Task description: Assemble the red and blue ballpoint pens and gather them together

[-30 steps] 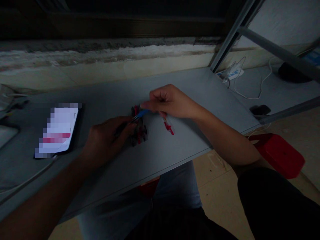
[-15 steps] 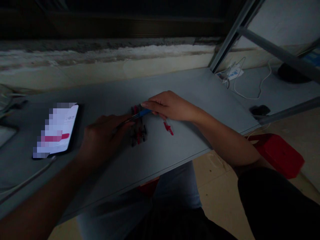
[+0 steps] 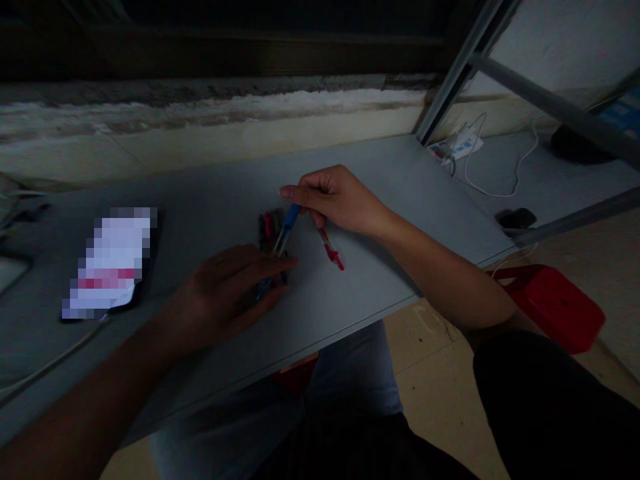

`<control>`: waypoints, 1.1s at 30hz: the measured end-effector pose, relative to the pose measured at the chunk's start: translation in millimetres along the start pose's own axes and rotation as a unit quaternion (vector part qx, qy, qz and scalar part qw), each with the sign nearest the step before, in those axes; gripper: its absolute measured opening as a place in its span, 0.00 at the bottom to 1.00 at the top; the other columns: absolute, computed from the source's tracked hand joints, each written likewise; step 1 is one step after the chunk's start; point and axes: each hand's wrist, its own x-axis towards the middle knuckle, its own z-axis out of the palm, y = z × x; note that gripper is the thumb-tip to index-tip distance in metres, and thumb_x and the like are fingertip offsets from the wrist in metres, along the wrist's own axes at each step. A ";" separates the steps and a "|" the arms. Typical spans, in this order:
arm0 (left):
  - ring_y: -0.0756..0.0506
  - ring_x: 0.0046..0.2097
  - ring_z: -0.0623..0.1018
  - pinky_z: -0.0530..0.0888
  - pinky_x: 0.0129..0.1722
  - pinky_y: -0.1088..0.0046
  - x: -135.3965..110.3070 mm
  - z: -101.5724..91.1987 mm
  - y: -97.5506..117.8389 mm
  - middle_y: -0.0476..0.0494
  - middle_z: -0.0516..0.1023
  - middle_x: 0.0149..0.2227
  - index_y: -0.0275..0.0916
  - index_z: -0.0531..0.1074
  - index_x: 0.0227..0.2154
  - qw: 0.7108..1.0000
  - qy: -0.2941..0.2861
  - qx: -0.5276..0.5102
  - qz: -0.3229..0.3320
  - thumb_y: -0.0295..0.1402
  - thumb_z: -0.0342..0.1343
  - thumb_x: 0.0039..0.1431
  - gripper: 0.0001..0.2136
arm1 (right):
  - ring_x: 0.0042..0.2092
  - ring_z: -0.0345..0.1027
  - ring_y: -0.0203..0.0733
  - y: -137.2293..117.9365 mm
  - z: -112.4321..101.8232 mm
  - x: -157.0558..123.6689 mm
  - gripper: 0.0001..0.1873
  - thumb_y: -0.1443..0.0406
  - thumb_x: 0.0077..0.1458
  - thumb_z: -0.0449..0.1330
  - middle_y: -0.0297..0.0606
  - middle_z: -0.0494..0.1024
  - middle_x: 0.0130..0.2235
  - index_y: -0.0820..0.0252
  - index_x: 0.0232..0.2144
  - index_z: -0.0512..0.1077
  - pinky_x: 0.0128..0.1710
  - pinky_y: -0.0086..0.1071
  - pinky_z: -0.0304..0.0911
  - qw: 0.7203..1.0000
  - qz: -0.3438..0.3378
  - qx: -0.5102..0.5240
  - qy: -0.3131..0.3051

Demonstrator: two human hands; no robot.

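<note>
My right hand (image 3: 325,197) is closed over the table, its thumb and fingers pinching the blue end of a clear-barrelled pen (image 3: 291,217). The pen slants down and left, its lower part passing behind the fingers of my left hand (image 3: 240,280). That left hand is a little blurred, with index finger and thumb stretched out and apart around the pen's lower part; whether they touch it is unclear. Several pens with dark and red parts (image 3: 269,227) lie behind, partly covered. Below my right fingers is a red pen (image 3: 331,252), its upper end hidden by the hand.
A lit phone (image 3: 120,240) with a white cable (image 3: 75,347) lies on the grey table (image 3: 360,287) at left. A metal frame (image 3: 440,87) rises at the right, with cords and a dark object (image 3: 517,218) beyond it. A red plastic stool (image 3: 555,307) stands on the floor.
My right hand has risen slightly, and the blue pen has swung from nearly level to a steep slant. My left hand has moved right and down, its fingers spreading apart.
</note>
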 end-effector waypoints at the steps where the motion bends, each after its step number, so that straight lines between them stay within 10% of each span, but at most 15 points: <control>1: 0.43 0.48 0.87 0.84 0.51 0.67 -1.0 2.2 0.4 0.43 0.87 0.50 0.46 0.77 0.63 1.000 -0.011 -0.020 0.011 0.34 0.61 0.79 0.15 | 0.21 0.54 0.28 0.0 0.7 0.2 0.34 0.40 0.71 0.63 0.26 0.69 0.19 0.58 0.25 0.66 0.24 0.29 0.50 1.000 -0.001 0.006 0.001; 9: 0.44 0.39 0.86 0.83 0.44 0.69 3.6 -2.4 13.2 0.46 0.86 0.38 0.42 0.80 0.45 0.997 -0.040 -0.006 0.059 0.35 0.61 0.79 0.05 | 0.22 0.55 0.27 2.9 7.5 -0.6 0.35 0.41 0.67 0.67 0.26 0.68 0.19 0.59 0.22 0.66 0.24 0.26 0.50 0.999 -0.017 0.017 -0.030; 33: 0.44 0.34 0.86 0.83 0.35 0.67 7.7 -5.3 18.8 0.48 0.84 0.35 0.45 0.79 0.47 0.998 0.000 -0.025 0.060 0.39 0.63 0.78 0.05 | 0.29 0.69 0.32 5.9 24.8 0.1 0.21 0.54 0.64 0.74 0.26 0.74 0.29 0.55 0.37 0.66 0.32 0.26 0.70 0.990 -0.020 0.124 0.058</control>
